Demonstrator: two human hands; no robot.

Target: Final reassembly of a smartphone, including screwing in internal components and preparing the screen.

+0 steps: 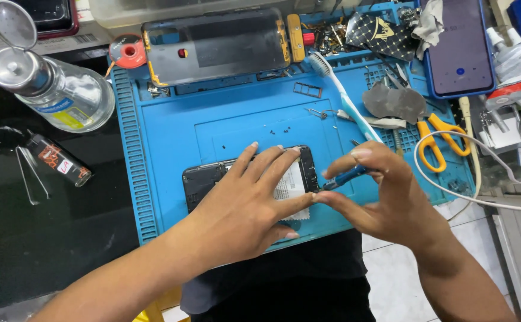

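At the middle of the blue work mat, the right hand pinches a small blue-handled tool between thumb and fingers, its grip closed on the handle and the tip set against the right edge of an opened black phone. Flat on that phone lies the left hand, fingers spread and pressing down, holding nothing but pinning the device to the mat; a white label on the phone's inside shows between the fingers.

Just beyond the hands, tiny dark screws lie scattered on the mat. Farther up rests a grey phone back cover, with a red spool to its left and a white-and-blue toothbrush slanting at its right. Yellow-handled scissors sit to the right, near a white cable, and a second phone in a blue case lies at the mat's upper right corner. On the dark surface left of the mat stand a clear bottle with a metal cap and a small dark vial.
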